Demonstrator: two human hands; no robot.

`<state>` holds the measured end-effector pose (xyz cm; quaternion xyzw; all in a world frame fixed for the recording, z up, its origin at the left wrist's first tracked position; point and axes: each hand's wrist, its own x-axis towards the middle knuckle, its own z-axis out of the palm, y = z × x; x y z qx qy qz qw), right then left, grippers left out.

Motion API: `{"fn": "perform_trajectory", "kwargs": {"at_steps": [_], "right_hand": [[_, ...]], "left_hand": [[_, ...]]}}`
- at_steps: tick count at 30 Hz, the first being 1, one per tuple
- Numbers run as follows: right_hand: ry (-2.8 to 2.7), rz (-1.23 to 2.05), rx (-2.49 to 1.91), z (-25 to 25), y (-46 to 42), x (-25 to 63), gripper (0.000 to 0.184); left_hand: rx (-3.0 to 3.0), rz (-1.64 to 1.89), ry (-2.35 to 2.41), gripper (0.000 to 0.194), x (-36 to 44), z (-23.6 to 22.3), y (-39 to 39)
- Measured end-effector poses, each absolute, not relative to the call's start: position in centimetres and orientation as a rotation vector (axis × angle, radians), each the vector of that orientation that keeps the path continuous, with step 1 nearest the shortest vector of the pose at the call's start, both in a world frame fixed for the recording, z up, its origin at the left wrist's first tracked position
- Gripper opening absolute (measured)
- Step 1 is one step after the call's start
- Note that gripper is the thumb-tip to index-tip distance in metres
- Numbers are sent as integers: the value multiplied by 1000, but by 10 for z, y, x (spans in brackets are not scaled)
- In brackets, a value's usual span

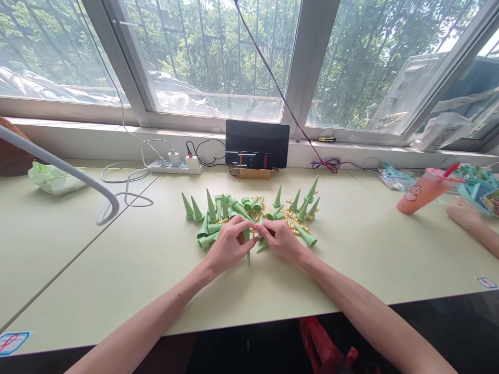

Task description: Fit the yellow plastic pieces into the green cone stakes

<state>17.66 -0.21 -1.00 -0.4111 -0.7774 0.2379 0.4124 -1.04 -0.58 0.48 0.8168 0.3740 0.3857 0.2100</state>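
Observation:
My left hand (233, 242) is closed around a green plastic spike (247, 240), whose pointed end slants down toward me. Close against it, my right hand (279, 238) pinches a small yellow piece (252, 231) at the spike's side, its outline partly hidden by my fingers. Behind and beside both hands lies a pile of green cones (208, 240), some lying down and some upright. Small yellow pieces (293, 214) are scattered among them, mostly on the right side.
A phone (255, 160) leans on a dark tablet (257, 136) at the back. A power strip (167, 166) with cables sits left. At right stands a tilted orange drink cup (423, 192) near another person's hand (463, 212). A grey curved tube (78, 169) crosses the left side.

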Motion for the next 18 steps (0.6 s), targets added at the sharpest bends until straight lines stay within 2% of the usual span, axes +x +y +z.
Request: {"fn": "perform_trajectory", "kwargs": {"at_steps": [7,13,18], "right_hand": [[-1963,609,-1026,-11,-1,178,50],[-1931,646,-1033,-9,-4,178,25],[-1968,660,-1007,-10,-4,178,19]], "left_hand": [[2266,1079,1028,11,-10,5,-6],[2255,1112,1076,9,-10,5,-5],[2274,1136,1080,10,-10,4,-5]]}}
